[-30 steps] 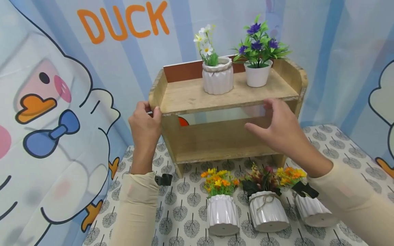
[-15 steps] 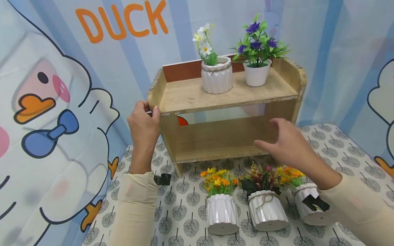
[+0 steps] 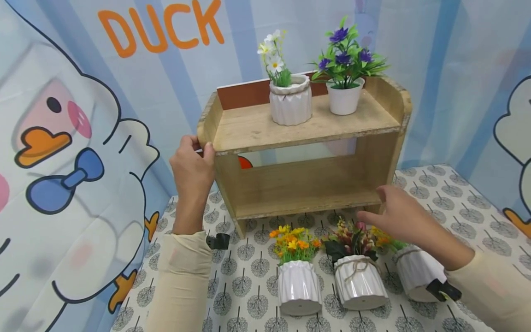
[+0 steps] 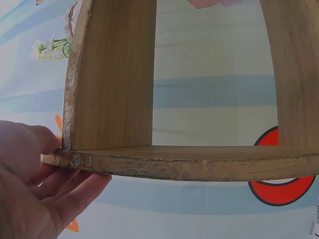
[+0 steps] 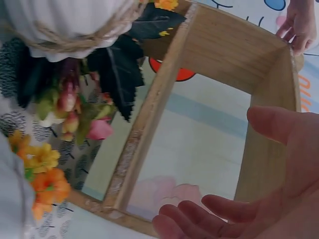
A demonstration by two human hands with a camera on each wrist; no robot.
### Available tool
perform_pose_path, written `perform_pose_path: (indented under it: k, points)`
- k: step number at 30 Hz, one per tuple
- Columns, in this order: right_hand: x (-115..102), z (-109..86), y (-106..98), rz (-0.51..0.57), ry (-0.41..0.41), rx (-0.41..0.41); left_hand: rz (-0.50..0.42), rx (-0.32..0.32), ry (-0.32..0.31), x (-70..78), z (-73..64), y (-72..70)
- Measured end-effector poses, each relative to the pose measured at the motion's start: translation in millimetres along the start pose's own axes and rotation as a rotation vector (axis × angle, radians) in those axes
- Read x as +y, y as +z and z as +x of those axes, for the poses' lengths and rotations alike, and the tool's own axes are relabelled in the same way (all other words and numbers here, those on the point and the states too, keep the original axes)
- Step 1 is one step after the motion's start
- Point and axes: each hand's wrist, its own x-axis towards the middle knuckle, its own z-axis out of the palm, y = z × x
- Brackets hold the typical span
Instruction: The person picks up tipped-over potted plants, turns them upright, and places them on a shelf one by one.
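Note:
A two-tier wooden shelf [image 3: 307, 184] stands on the patterned cloth. At its upper left corner my left hand [image 3: 192, 173] grips the side panel, thumb in front and fingers behind, as the left wrist view also shows. My right hand [image 3: 404, 216] hovers before the lower tier's right end, thumb and fingers spread, holding nothing. Just below it are a white pot with pink flowers and dark leaves [image 3: 360, 281] and a tilted white pot with orange flowers [image 3: 419, 267], partly hidden by the right arm. Further left is a white pot with yellow-orange flowers [image 3: 299, 286].
On the top tier sit a ribbed white pot with daisies [image 3: 291, 103] and a smaller white pot with purple flowers [image 3: 344, 99]. Behind hangs a striped curtain [image 3: 244, 41] with a duck print. The tree-patterned cloth [image 3: 249, 295] covers the table.
My right hand has moved down and slightly right, from the top tier's front edge to just above the pots on the cloth. The left hand keeps its grip on the shelf.

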Motion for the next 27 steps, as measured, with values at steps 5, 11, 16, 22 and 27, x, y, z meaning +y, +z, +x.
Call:
perform_pose_path:
  k: [5,11,16,22,27]
  points:
    - [14,-5.4,6,-0.038,0.019,-0.013,0.003,-0.002,0.004,0.0,0.2,1.2]
    - [37,-17.4,15,-0.069,0.041,-0.047,-0.002,-0.008,0.004,-0.3,0.0,0.5]
    - [50,-20.6,21,-0.080,0.036,-0.029,0.006,-0.006,0.001,-0.1,0.5,-0.9]
    - [66,-25.1,24,-0.124,0.066,-0.037,0.015,-0.013,-0.002,0.2,0.2,-1.0]
    - [76,-29.2,26,-0.139,0.084,-0.059,0.022,-0.016,-0.003,0.4,-0.5,-1.4]
